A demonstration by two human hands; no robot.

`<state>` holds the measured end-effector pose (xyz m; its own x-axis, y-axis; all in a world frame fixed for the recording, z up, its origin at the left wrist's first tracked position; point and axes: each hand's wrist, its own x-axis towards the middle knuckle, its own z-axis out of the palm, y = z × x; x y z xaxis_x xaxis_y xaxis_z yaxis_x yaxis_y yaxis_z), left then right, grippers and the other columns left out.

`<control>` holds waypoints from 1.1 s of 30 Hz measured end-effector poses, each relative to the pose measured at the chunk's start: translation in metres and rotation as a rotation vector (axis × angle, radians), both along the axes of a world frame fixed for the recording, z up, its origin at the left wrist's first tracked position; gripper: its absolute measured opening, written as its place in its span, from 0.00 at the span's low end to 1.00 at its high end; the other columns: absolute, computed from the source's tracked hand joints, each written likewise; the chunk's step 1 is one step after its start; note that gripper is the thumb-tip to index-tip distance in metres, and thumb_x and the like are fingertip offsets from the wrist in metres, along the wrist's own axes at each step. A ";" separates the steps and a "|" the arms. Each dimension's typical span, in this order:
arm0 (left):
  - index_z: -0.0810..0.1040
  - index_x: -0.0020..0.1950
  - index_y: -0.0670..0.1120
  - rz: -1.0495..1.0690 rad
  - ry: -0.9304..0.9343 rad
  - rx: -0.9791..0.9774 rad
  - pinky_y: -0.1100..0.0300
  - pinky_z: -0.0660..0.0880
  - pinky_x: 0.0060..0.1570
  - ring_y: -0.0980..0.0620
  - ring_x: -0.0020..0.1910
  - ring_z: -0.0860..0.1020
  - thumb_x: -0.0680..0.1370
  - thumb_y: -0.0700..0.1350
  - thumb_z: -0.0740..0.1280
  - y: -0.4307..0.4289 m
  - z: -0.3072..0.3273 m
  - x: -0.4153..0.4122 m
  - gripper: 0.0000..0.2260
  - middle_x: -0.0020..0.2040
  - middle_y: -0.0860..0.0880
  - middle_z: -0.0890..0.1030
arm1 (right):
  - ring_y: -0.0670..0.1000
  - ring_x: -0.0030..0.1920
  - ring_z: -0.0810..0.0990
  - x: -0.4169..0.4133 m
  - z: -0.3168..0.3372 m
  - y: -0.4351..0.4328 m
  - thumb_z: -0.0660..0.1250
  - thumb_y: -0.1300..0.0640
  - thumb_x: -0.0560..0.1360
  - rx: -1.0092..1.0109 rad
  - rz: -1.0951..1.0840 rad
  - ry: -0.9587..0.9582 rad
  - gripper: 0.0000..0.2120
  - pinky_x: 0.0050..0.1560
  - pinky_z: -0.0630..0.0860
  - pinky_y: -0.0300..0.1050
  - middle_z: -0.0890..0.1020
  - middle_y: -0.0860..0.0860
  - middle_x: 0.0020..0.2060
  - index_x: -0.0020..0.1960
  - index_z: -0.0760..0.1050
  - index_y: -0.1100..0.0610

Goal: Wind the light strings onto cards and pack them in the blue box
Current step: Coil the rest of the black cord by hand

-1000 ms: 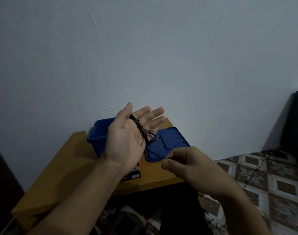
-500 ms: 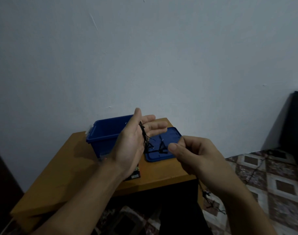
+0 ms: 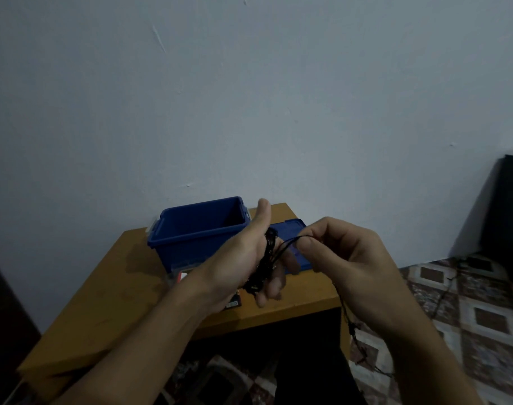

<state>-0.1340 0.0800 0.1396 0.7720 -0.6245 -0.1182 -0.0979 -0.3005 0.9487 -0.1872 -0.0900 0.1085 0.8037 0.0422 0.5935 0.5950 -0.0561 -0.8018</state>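
My left hand point(image 3: 240, 258) is raised over the table, thumb up, with a black coil of the light string point(image 3: 264, 264) wound round it and its fingers bent over the coil. My right hand point(image 3: 351, 267) pinches the free strand just right of the coil. From there the strand hangs down toward the floor. The open blue box point(image 3: 196, 229) stands behind my left hand and looks empty inside. Its blue lid point(image 3: 293, 228) lies flat to the right, partly hidden by my hands.
The small wooden table point(image 3: 118, 302) stands against a plain wall. A dark card or pack point(image 3: 234, 303) peeks out under my left wrist, and a red-and-white item point(image 3: 182, 277) lies by the box. A black object point(image 3: 509, 217) and patterned floor tiles are on the right.
My left hand has turned from palm up to edge-on, fingers tipping down. My right hand rose and carried the strand up to the coil.
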 end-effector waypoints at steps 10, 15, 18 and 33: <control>0.76 0.33 0.41 -0.168 0.107 0.184 0.58 0.75 0.36 0.51 0.22 0.55 0.73 0.76 0.41 0.002 0.006 -0.004 0.43 0.22 0.49 0.59 | 0.42 0.34 0.75 0.009 -0.007 -0.004 0.68 0.58 0.78 -0.029 0.008 -0.023 0.05 0.38 0.72 0.36 0.81 0.46 0.33 0.46 0.83 0.56; 0.63 0.29 0.45 -0.326 0.187 0.079 0.54 0.73 0.37 0.52 0.20 0.53 0.76 0.75 0.44 0.005 0.005 -0.002 0.36 0.21 0.51 0.57 | 0.40 0.32 0.74 0.014 -0.012 -0.002 0.67 0.55 0.78 -0.057 -0.060 0.036 0.07 0.35 0.70 0.32 0.80 0.47 0.33 0.49 0.83 0.55; 0.60 0.29 0.46 -0.411 0.294 -0.040 0.53 0.73 0.37 0.53 0.19 0.52 0.78 0.72 0.46 0.006 0.005 0.001 0.32 0.20 0.52 0.58 | 0.43 0.32 0.70 0.012 -0.011 -0.004 0.65 0.53 0.77 -0.066 -0.021 0.003 0.10 0.34 0.68 0.36 0.76 0.53 0.32 0.54 0.83 0.52; 0.72 0.32 0.42 -0.547 0.524 -0.659 0.51 0.75 0.42 0.49 0.20 0.61 0.81 0.50 0.52 0.014 0.008 0.001 0.21 0.22 0.48 0.62 | 0.48 0.35 0.76 0.024 -0.025 -0.004 0.62 0.54 0.83 -0.224 0.078 0.146 0.09 0.40 0.74 0.46 0.79 0.49 0.35 0.48 0.80 0.52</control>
